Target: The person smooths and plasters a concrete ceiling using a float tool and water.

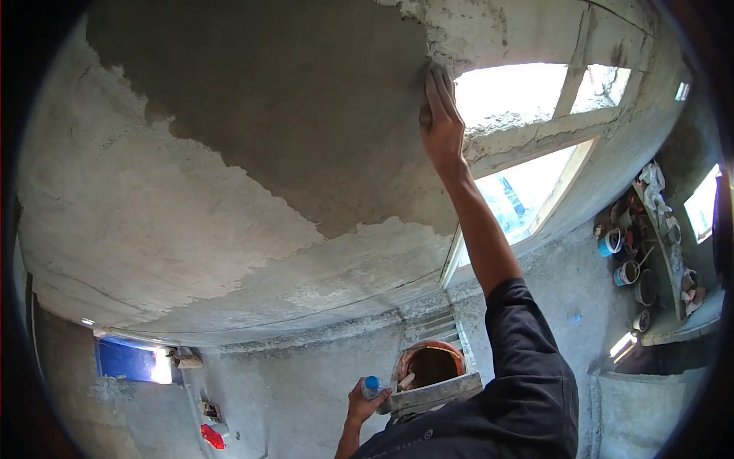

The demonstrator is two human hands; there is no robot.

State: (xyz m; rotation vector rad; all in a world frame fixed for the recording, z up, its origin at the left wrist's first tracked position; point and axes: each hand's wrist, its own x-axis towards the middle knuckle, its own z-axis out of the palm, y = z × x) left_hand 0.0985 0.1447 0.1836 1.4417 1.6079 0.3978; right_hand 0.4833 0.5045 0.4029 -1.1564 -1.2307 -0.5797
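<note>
My right hand (443, 126) is raised at the end of a stretched arm, against the plastered wall (290, 115) beside a window opening. It is closed on a small grey sponge-like pad (425, 116), mostly hidden by the fingers. The pad lies at the right edge of a broad patch of dark, damp-looking plaster; paler, dry-looking wall surrounds the patch with a ragged border. Low in the view, my left hand (358, 405) is wrapped round a clear plastic bottle (372, 388) with a blue cap.
A round tub (433, 364) with dark contents stands below, behind a wooden plank (436, 394). Several buckets (627, 272) and tools crowd the right side. A red object (213, 437) lies on the floor at lower left. Bright window openings (516, 92) interrupt the wall.
</note>
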